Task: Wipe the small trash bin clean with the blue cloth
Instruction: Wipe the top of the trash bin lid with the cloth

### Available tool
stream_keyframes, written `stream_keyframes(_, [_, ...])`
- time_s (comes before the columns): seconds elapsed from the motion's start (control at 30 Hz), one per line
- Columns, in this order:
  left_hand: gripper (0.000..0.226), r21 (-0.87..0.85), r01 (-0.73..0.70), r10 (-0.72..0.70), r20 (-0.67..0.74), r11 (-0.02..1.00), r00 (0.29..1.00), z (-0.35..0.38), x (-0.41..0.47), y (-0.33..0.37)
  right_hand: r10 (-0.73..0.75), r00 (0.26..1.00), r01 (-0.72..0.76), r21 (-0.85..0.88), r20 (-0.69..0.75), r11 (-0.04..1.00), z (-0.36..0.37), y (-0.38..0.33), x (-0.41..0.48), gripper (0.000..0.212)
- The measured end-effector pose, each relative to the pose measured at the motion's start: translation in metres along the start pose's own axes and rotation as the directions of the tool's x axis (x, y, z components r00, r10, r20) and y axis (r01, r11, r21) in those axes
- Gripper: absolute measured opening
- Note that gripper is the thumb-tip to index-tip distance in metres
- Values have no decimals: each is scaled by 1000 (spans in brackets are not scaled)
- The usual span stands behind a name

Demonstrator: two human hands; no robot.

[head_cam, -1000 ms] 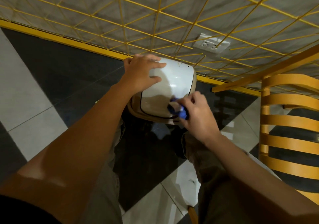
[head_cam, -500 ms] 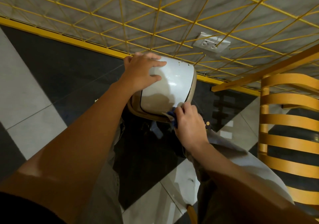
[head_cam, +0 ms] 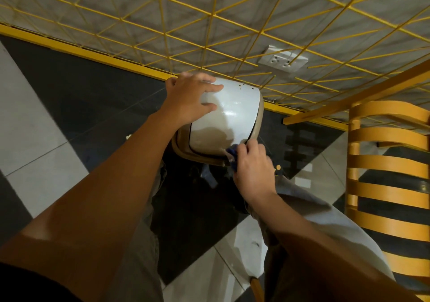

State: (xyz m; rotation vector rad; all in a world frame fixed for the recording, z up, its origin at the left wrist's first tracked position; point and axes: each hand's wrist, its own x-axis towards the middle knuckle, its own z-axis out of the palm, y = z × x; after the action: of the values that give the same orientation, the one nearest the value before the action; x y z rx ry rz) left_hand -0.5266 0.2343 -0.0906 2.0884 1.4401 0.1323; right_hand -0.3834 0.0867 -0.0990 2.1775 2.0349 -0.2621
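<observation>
Both forearms reached forward from 6 o'clock, left arm long and nearly straight, right arm bent in shorter over the right knee. The small trash bin (head_cam: 232,120) sat at frame centre, tipped so its white face looked up at the camera, beige rim along its 6 and 3 o'clock edges.

Room: bin's far edge lay close to the yellow wall grid (head_cam: 162,33) at 12 o'clock; wall socket (head_cam: 282,60) at 1 o'clock, apart from it. Yellow slatted chair (head_cam: 391,162) at 3 o'clock, well apart from the right hand. Open tiled floor (head_cam: 46,115) from 7 to 10 o'clock.

Left hand (head_cam: 190,99) lay over the bin's 10 o'clock corner, fingers spread and fairly straight on the white face (pressing, not wrapped, as far as visible). Right hand (head_cam: 252,169) was curled, pinching the blue cloth (head_cam: 232,153) against the rim at the bin's 5 o'clock corner; only a small bit of cloth showed past the fingers. Hands well apart, one on each diagonal corner.
</observation>
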Motion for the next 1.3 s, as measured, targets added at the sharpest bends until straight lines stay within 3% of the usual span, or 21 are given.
stream_keyframes(0.27, [45,-8,19,-19,-4,1000,1000,1,0,1,-22,996,-5,283,90,959,14,-9,1,32])
stream_keyframes(0.53, [46,-87,15,-16,-14,996,1000,1,-2,1,-192,981,183,224,18,957,16,-39,12,28])
stream_keyframes(0.67, [46,-87,0,-1,-21,996,1000,1,-1,0,-195,980,199,273,-44,941,19,-48,18,23])
stream_keyframes(0.83, [46,-73,-8,7,-17,997,1000,1,-1,-1,-248,969,245,124,14,962,15,-39,14,31])
stream_keyframes(1.1, [47,-56,-12,13,11,998,1000,-1,-1,0,-49,991,34,123,127,992,-2,-4,1,38])
stream_keyframes(1.3, [53,88,-55,51,49,995,998,-2,-6,5,221,947,-294,347,233,891,-33,28,-2,45])
